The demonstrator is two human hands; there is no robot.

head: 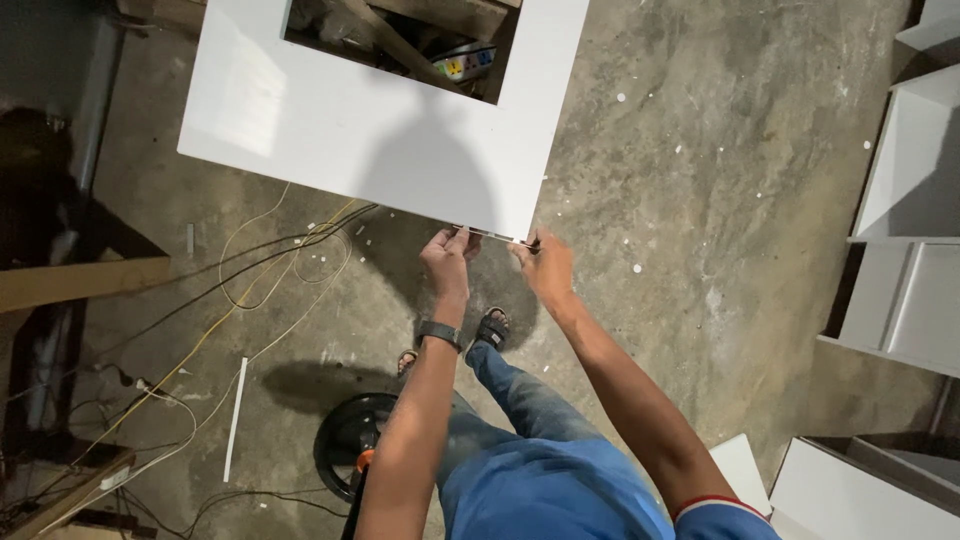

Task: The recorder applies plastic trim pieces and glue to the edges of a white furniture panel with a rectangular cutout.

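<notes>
- Left hand (447, 255) and right hand (543, 262) both pinch a thin strip (492, 236) at the white panel's (330, 130) near edge, by its right corner.
- Panel has a rectangular cutout (400, 45); power strip (465, 63) visible through it.
- Cables (270, 270) lie on concrete floor (720, 180) left of the feet; black round stand (345, 445) behind.
- White cabinets (905, 200) along right; bare floor between.

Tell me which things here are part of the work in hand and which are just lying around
In hand:
white panel
thin strip along its near edge
left hand
right hand

Lying about:
cables
loose white strip
white cabinet parts
round black stool
</notes>
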